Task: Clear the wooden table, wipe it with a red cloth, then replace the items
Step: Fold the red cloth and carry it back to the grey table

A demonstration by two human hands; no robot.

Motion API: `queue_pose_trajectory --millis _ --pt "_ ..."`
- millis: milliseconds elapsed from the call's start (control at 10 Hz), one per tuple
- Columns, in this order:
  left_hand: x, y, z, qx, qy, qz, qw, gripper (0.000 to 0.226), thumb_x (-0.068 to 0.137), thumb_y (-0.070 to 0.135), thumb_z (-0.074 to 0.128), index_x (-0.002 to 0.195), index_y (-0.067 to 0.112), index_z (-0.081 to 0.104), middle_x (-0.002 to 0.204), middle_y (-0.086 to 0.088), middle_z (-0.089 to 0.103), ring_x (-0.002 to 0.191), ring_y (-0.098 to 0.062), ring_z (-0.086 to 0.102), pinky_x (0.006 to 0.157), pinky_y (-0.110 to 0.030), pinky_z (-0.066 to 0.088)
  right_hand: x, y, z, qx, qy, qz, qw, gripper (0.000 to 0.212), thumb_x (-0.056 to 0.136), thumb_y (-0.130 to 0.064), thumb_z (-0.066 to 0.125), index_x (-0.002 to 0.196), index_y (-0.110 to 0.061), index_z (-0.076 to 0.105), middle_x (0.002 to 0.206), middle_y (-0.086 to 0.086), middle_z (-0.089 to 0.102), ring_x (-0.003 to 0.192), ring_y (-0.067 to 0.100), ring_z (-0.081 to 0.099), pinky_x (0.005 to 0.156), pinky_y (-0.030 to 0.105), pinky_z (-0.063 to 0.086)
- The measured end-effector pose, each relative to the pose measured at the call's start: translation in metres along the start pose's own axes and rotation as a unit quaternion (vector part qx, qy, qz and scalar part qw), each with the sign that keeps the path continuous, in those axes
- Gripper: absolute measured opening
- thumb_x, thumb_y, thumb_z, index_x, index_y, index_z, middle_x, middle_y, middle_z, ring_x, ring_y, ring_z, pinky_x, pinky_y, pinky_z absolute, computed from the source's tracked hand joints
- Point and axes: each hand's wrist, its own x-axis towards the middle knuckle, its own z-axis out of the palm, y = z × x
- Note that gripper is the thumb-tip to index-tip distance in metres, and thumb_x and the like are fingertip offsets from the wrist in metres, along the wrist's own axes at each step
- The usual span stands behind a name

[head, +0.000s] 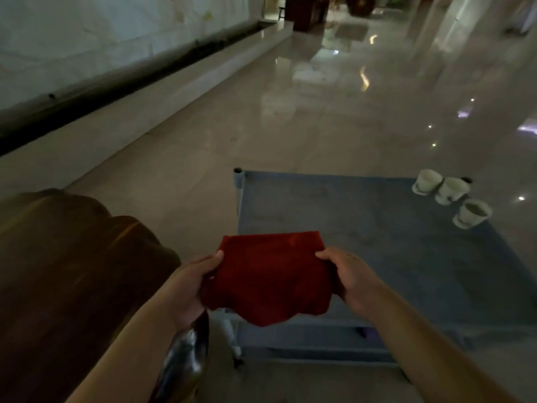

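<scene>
A red cloth [270,274] is stretched between both hands in front of me, folded flat with its lower edge hanging loose. My left hand [191,286] pinches its left side and my right hand [351,277] pinches its right side. The dark wooden table [66,271] with a wavy edge lies at the left, below my left arm, and its visible top is bare. Three small white cups [450,196] stand together at the far right corner of a blue fabric rack [392,242] just beyond the cloth.
The blue rack has a lower shelf [305,338] and grey corner posts. Glossy pale floor [290,126] stretches ahead. A raised ledge with a dark channel [130,82] runs along the left wall. Dark wooden furniture [305,10] stands far back.
</scene>
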Motion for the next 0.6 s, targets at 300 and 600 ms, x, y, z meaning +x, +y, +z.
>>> queue_pose_trajectory --millis 300,600 --pt "0.071 -0.021 0.042 0.13 0.076 -0.082 0.985 0.031 0.093 0.027 0.07 0.112 0.002 0.067 0.11 -0.02 0.07 0.093 -0.038 0.07 0.062 -0.044 0.06 0.043 0.038 -0.041 -0.041 0.06 0.1 0.992 0.022 0.094 -0.027 0.063 0.097 -0.009 0.074 0.089 0.01 0.072 0.083 0.027 0.068 0.076 0.04 0.051" --pt "0.096 -0.037 0.021 0.364 0.135 0.033 0.921 0.026 0.091 0.032 0.071 0.109 0.013 0.071 0.092 0.006 0.072 0.076 -0.01 0.068 0.066 -0.02 0.056 0.068 0.066 -0.041 -0.342 0.081 0.004 0.936 0.031 0.096 -0.03 0.066 0.122 -0.014 0.069 0.108 -0.003 0.071 0.092 0.01 0.069 0.077 0.023 0.052"
